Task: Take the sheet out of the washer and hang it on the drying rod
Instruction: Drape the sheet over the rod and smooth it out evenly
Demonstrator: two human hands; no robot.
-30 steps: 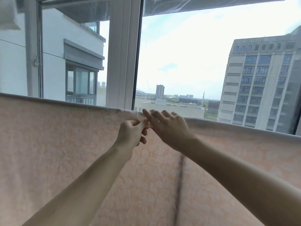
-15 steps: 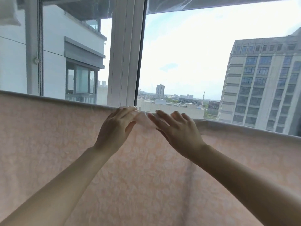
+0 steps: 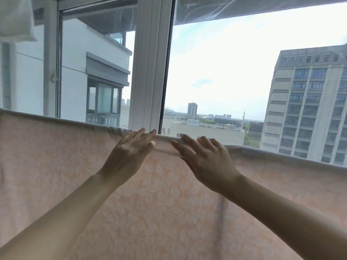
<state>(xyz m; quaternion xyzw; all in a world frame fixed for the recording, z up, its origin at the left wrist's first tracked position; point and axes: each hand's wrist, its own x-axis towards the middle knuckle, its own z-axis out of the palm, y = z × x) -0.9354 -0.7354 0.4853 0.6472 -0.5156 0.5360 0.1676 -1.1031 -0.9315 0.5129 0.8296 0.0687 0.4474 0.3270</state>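
Note:
A pale pink sheet (image 3: 56, 166) with a faint white flower print hangs draped over a rod that it hides, spanning the whole width of the view. Its folded top edge (image 3: 281, 152) runs from upper left down to the right. My left hand (image 3: 129, 152) lies flat on that edge near the middle, fingers stretched out and apart. My right hand (image 3: 204, 158) rests just to the right of it, fingers spread flat on a lighter wrinkle of cloth (image 3: 165, 147) between the two hands. Neither hand pinches the fabric.
Right behind the sheet stands a large window with a white frame post (image 3: 148, 72). A white cloth (image 3: 15, 17) hangs at the top left corner. Buildings and sky show outside through the glass.
Both hands went from pinching the top edge together to lying open and flat on it. They have slid slightly apart along the edge, left hand leftward, right hand rightward.

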